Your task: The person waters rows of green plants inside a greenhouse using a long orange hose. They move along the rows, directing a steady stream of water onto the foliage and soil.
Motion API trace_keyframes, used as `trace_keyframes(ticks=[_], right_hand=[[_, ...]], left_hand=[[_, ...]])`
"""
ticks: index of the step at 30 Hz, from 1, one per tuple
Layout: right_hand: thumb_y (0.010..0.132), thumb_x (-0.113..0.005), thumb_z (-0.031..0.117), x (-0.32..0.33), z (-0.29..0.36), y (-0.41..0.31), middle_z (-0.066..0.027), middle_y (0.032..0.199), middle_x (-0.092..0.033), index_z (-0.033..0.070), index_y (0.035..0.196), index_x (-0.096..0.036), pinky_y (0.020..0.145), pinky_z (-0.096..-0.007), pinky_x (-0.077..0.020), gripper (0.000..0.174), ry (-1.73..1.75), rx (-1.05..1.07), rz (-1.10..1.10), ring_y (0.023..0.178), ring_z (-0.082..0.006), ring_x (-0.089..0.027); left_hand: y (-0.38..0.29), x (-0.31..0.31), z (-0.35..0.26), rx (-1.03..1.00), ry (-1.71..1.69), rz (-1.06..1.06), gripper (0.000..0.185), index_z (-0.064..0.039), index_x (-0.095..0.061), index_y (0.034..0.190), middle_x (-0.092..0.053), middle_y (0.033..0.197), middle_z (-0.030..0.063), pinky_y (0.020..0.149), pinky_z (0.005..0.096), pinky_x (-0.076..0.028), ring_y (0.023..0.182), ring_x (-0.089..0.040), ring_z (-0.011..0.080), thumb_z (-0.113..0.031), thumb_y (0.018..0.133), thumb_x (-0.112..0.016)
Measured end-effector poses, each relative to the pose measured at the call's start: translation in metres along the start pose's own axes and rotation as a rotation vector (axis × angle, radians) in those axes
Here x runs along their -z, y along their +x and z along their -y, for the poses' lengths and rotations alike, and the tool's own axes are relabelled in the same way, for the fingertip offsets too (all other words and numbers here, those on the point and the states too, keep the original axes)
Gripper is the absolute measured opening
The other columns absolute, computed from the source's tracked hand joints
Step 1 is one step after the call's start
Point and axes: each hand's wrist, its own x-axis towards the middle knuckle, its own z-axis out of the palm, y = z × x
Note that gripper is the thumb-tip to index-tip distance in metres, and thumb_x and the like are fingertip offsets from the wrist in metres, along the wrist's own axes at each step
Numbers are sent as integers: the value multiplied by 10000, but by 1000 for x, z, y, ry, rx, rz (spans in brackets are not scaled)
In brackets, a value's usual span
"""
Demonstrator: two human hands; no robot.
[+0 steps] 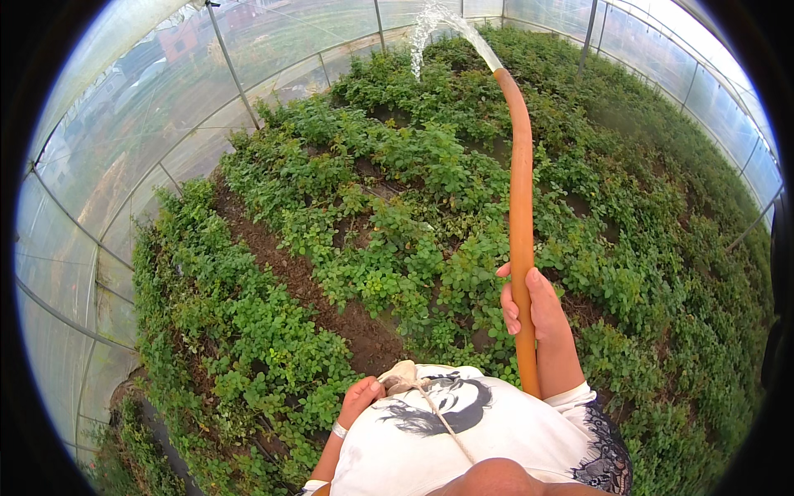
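Observation:
My right hand [537, 304] is wrapped around an orange rubber hose [521, 186] that rises from beside my body and bends left at its far end. A stream of water [474, 37] leaves the hose's mouth, arcs to the left and falls on the leafy plants [434, 155]. My left hand [365, 397] rests at the front of my white printed shirt [496, 434], by a bunched cloth with a cord. Its fingers are partly hidden, so whether it grips the cloth is unclear.
Rows of low leafy bushes [260, 347] fill the ground on both sides. A bare soil path [291, 266] runs between rows at the left. Clear plastic greenhouse walls [80, 217] on metal poles [232, 65] curve around the plants.

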Motion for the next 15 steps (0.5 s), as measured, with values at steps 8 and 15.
trace_keyframes(ticks=[8,15], right_hand=[[984,-381,542,2,-6,0,-26,573,-477,9,1146,-469,367,-242,-424,564,10,-10,-8,372,-101,-441],[983,-385,543,3,-5,-4,-24,574,-474,9,1142,-469,366,-240,-414,564,11,-25,-62,375,-101,-437]], left_hand=[[2,2,0,-1,4,18,334,-74,-483,732,-503,698,-10,593,225,-345,636,-401,60,-279,995,-498],[5,3,-1,10,15,14,325,-73,-491,743,-505,703,-11,595,223,-342,640,-402,59,-279,995,-501]])
